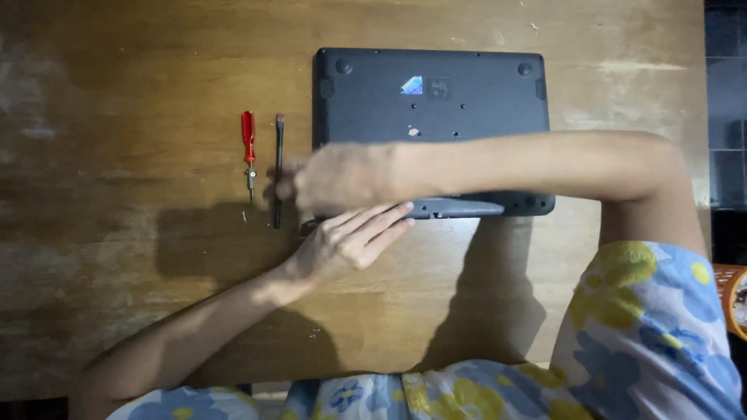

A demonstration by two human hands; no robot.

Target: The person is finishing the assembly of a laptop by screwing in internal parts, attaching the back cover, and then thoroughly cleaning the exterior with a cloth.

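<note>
Laptop (432, 124) lies underside up, centre-far on tabletop (117, 295). Left hand (346, 241) rests flat and unclenched at its near-left corner. Right hand (331, 179), blurred, reaches across toward brush (278, 167) beside red screwdriver (248, 152); can't tell its grip. Steady the corner.

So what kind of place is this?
Probably a home table used as a repair bench: a worn wooden table, a laptop lying bottom up, and a red screwdriver beside a dark slim tool.
</note>
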